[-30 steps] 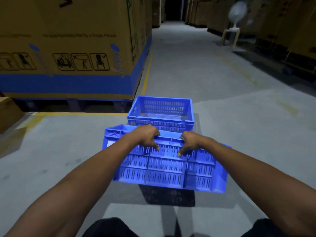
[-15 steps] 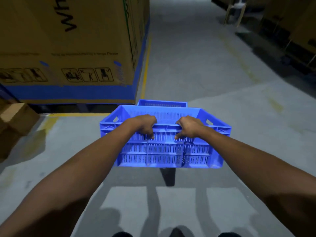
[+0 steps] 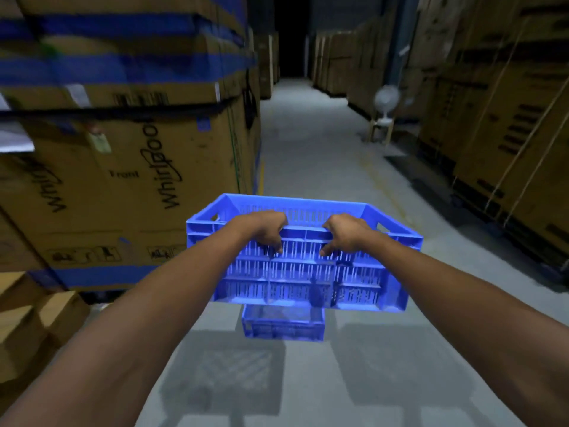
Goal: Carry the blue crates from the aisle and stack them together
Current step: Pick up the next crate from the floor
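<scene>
The left hand and the right hand both grip the near rim of a crate. They sit near the middle of the rim, a little apart, with the fingers curled over the edge and the thumbs on the slotted wall. The crate is in the air, almost level, open side up, held out in front of the body. I think this grip in the middle keeps the load balanced. Under it, on the floor, stands a second crate, partly hidden by the first. The two seem not to touch, so the stacking is not yet done; probably the person is lining up the carried one to lower it. The floor is grey concrete, an aisle with a dark far end. Tall cartons stand at the left and more at the right, small boxes lie near left, and a white fan stands far right.
</scene>
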`<action>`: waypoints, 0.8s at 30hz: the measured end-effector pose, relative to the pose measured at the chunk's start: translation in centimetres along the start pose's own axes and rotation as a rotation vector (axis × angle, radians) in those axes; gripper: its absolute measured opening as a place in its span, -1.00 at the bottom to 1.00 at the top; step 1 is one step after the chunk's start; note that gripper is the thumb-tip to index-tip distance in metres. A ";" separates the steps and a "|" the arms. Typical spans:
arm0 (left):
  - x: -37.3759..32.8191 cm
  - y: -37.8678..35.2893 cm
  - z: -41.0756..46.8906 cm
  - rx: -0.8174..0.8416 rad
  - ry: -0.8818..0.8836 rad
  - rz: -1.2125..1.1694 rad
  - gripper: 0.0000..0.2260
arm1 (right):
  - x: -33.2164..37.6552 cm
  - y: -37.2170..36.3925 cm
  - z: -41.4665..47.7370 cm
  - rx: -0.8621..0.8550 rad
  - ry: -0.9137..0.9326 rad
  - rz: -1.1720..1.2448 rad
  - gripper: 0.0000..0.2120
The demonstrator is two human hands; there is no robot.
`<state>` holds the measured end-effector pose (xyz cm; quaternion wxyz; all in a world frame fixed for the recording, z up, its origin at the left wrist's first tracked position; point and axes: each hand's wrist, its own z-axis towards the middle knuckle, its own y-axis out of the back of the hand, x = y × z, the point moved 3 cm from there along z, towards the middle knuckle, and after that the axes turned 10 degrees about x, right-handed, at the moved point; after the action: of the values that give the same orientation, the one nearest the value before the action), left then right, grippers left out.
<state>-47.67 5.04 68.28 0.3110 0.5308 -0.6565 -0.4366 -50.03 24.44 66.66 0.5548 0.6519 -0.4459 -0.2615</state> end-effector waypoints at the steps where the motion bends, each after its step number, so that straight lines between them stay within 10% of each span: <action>1: -0.1 2.1 -1.0 -0.029 -0.003 0.010 -0.76 | 0.5 2.2 -0.7 -0.030 0.000 -0.009 -0.58; 9: -1.6 10.3 -4.8 -0.246 -0.064 0.134 -0.65 | 0.3 10.4 -4.2 -0.148 -0.120 -0.041 -0.41; 24: -17.7 14.4 8.0 -0.174 -0.315 0.212 -0.74 | -18.4 9.3 -9.5 -0.200 -0.311 -0.028 -0.46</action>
<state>-56.47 24.93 78.81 0.2933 0.3551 -0.7089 -0.5342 -53.35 45.27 75.14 0.5377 0.5514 -0.4888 -0.4099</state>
